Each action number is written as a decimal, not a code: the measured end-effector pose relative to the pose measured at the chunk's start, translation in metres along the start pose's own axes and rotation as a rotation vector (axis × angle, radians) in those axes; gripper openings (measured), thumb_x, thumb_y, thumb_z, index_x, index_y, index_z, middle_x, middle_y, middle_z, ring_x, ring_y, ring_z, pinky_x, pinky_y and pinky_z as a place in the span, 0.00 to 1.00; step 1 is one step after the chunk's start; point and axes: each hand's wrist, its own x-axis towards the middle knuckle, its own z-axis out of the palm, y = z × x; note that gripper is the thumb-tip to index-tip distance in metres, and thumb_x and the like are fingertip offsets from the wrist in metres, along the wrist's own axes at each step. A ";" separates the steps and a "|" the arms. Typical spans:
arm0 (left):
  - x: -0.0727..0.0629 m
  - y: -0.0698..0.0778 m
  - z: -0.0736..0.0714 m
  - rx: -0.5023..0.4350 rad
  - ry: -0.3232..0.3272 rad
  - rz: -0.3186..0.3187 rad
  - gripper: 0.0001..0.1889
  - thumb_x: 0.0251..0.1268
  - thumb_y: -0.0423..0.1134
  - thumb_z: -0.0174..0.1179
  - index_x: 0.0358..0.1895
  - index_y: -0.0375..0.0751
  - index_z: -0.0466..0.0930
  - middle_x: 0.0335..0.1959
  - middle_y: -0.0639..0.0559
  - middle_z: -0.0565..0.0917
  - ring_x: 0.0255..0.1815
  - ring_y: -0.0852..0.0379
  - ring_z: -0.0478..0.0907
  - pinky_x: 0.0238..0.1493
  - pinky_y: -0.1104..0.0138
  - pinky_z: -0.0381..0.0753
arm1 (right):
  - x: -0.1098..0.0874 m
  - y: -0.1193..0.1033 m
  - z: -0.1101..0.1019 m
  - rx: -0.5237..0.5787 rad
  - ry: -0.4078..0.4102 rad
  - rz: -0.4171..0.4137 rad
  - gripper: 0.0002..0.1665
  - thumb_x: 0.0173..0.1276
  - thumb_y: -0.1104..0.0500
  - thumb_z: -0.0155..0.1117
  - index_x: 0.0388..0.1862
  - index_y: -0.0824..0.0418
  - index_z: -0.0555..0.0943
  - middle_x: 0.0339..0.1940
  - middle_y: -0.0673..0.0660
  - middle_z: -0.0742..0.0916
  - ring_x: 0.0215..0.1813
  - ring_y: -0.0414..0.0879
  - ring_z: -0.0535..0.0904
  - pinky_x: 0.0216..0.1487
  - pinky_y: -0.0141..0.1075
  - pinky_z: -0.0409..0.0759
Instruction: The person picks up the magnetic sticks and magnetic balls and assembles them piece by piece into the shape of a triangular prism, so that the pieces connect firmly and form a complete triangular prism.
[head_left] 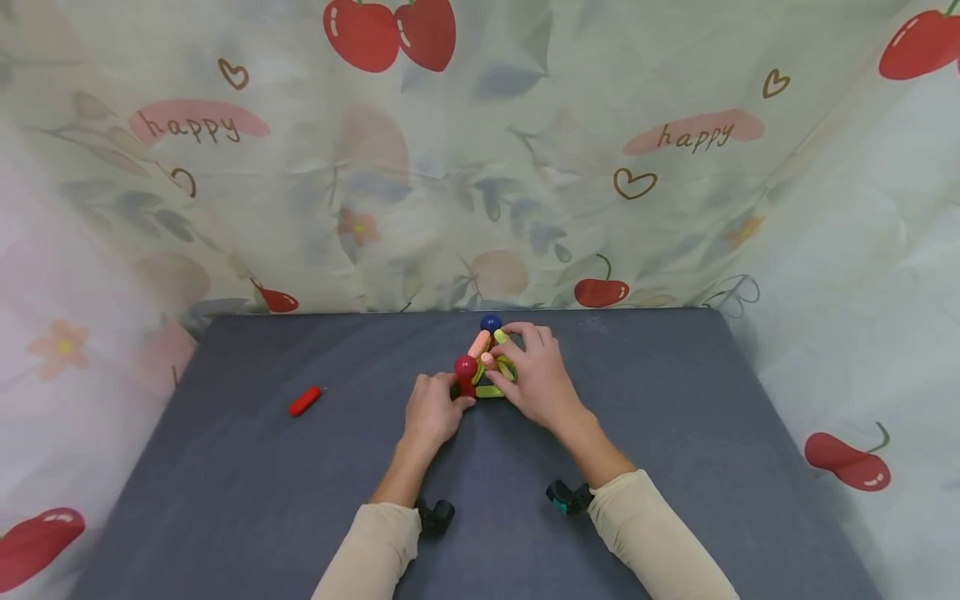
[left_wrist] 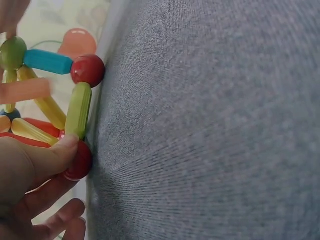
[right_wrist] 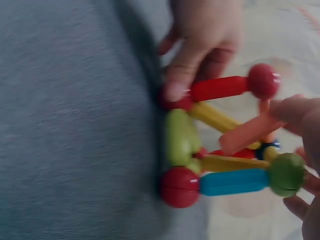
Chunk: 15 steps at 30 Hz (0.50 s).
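On the table stands a frame of magnetic building sticks and balls, with a red stick (right_wrist: 220, 89), a light-green stick (left_wrist: 78, 111) and a blue stick (right_wrist: 235, 182) in it. My left hand (head_left: 435, 410) pinches a red ball (left_wrist: 81, 162) at the frame's near bottom left corner, thumb on it. Above the frame my right hand (head_left: 542, 379) pinches an orange stick (right_wrist: 250, 133) between thumb and fingers. Its free end points into the frame. Other fingers of that hand are close to the green ball (right_wrist: 286, 176); contact is unclear. A dark blue ball (head_left: 491, 323) tops the far side.
A single red stick-shaped piece (head_left: 305, 402) lies apart on the left of the dark grey table (head_left: 247, 483). Behind the table's far edge hangs a patterned curtain (head_left: 480, 167), with more cloth on both sides.
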 end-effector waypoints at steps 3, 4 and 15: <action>-0.001 0.000 0.000 -0.003 0.007 0.002 0.21 0.61 0.46 0.73 0.56 0.44 0.87 0.49 0.46 0.89 0.43 0.48 0.74 0.47 0.54 0.78 | -0.005 0.001 0.010 -0.072 -0.013 0.016 0.12 0.61 0.49 0.79 0.40 0.52 0.88 0.67 0.63 0.78 0.63 0.62 0.70 0.60 0.58 0.71; -0.001 -0.001 0.000 -0.003 0.011 0.004 0.21 0.61 0.46 0.74 0.56 0.44 0.87 0.48 0.46 0.89 0.44 0.48 0.74 0.47 0.54 0.78 | -0.006 0.000 0.012 -0.086 -0.014 0.021 0.12 0.61 0.49 0.79 0.39 0.52 0.88 0.68 0.63 0.77 0.64 0.62 0.70 0.59 0.58 0.70; -0.002 0.000 0.001 0.000 0.016 0.010 0.18 0.61 0.46 0.74 0.53 0.46 0.88 0.46 0.46 0.89 0.44 0.47 0.75 0.48 0.52 0.79 | -0.011 0.001 0.024 -0.140 0.006 0.017 0.16 0.61 0.44 0.77 0.44 0.49 0.88 0.70 0.63 0.75 0.64 0.62 0.68 0.56 0.56 0.70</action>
